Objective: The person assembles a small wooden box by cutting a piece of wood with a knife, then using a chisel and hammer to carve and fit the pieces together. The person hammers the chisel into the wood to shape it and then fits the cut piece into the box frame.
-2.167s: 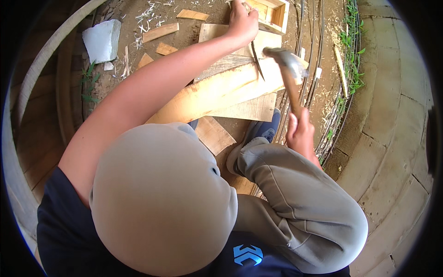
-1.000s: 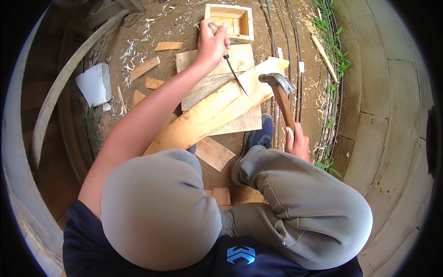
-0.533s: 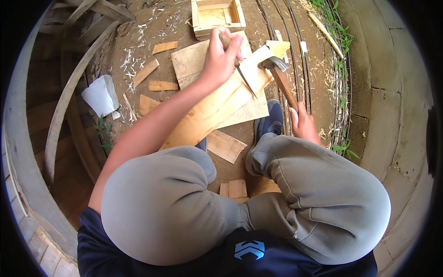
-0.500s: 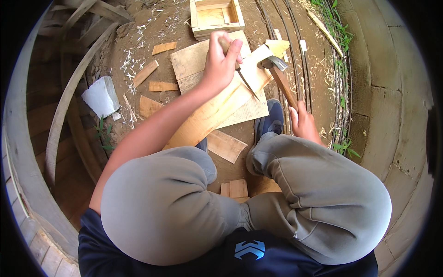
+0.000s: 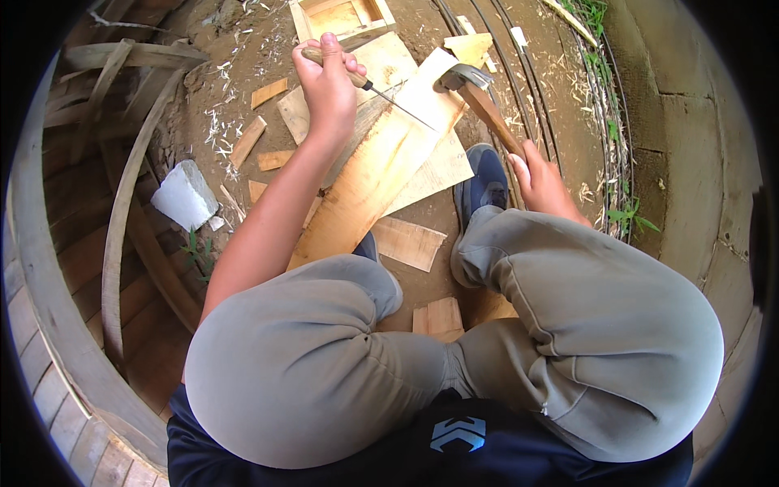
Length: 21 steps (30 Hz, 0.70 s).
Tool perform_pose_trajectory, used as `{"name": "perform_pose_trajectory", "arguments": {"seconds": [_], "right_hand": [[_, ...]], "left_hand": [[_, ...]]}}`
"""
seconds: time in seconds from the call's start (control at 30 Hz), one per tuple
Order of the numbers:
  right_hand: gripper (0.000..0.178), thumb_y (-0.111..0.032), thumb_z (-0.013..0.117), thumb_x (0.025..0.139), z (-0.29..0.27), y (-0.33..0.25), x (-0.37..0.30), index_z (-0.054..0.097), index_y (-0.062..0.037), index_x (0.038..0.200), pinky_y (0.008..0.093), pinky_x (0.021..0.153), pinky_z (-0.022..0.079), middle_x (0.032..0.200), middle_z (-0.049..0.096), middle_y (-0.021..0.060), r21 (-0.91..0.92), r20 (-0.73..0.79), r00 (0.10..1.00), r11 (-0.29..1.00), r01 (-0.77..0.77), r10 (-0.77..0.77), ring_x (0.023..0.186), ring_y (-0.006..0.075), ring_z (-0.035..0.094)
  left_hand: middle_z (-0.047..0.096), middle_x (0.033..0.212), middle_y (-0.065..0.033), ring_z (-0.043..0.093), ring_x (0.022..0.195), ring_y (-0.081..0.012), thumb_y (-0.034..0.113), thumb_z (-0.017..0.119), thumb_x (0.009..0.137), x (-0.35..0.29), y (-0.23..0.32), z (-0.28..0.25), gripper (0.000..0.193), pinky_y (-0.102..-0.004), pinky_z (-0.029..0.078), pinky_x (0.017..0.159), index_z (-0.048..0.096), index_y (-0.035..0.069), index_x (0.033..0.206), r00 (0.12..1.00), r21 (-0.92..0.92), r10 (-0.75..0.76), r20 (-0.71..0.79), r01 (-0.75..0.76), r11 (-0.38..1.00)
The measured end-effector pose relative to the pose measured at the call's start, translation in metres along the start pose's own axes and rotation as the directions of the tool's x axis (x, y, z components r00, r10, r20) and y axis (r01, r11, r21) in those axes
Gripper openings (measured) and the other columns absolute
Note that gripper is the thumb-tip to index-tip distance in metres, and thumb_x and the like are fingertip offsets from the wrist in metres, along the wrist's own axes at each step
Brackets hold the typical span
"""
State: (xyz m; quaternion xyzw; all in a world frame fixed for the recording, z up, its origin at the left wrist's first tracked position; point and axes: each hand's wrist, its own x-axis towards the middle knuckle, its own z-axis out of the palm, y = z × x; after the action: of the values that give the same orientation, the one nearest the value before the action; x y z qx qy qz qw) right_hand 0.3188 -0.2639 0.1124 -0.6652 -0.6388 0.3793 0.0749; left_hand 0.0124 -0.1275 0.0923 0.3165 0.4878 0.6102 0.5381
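My left hand (image 5: 331, 89) is closed round the wooden handle of an awl (image 5: 399, 105) with a long, thin metal shaft. The shaft slants down to the right, its tip at or just over a long pale board (image 5: 365, 183); whether it touches, I cannot tell. My right hand (image 5: 544, 185) grips the lower handle of a claw hammer (image 5: 493, 118). The hammer's metal head is by the board's far right end. Under the long board lies a wider wooden panel (image 5: 445, 169), partly covered.
Beyond the boards stands an open wooden box (image 5: 388, 15). Several wood offcuts (image 5: 247, 141) and shavings lie on the dirt, with a white block (image 5: 185, 195) at left. Dark rods (image 5: 519, 65) run along the right near a wall (image 5: 690, 162). My shoe (image 5: 484, 180) is beside the panel.
My left hand has drawn back to the left, and the awl's shaft now lies at a flatter slant. The right hand still holds the hammer. The whole view has shifted slightly.
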Motion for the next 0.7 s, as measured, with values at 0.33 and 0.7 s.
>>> {"name": "perform_pose_trajectory", "arguments": {"seconds": [0.33, 0.7], "right_hand": [[0.03, -0.032, 0.051, 0.108, -0.001, 0.003, 0.001, 0.046, -0.002, 0.107, 0.0598, 0.069, 0.042, 0.083, 0.062, 0.0346, 0.018, -0.007, 1.0, 1.0, 0.024, -0.023, 0.083, 0.0577, 0.057], [0.031, -0.034, 0.051, 0.108, -0.002, 0.003, 0.0, 0.048, -0.0028, 0.11, 0.0588, 0.071, 0.044, 0.086, 0.063, 0.0338, 0.043, 0.001, 1.0, 0.999, 0.01, -0.01, 0.087, 0.0563, 0.059]], "left_hand": [[0.045, 0.093, -0.0064, 0.049, 0.077, -0.016, 0.026, 0.049, 0.11, -0.005, -0.008, -0.004, 0.023, -0.0383, 0.052, 0.073, 0.035, 0.008, 0.112, 1.0, -0.009, -0.011, -0.025, 0.011, 1.0], [0.046, 0.092, -0.0056, 0.048, 0.075, -0.0144, 0.024, 0.047, 0.111, -0.01, -0.01, -0.003, 0.019, -0.0351, 0.051, 0.07, 0.034, 0.011, 0.109, 0.999, -0.054, 0.034, -0.017, -0.034, 0.998]]}}
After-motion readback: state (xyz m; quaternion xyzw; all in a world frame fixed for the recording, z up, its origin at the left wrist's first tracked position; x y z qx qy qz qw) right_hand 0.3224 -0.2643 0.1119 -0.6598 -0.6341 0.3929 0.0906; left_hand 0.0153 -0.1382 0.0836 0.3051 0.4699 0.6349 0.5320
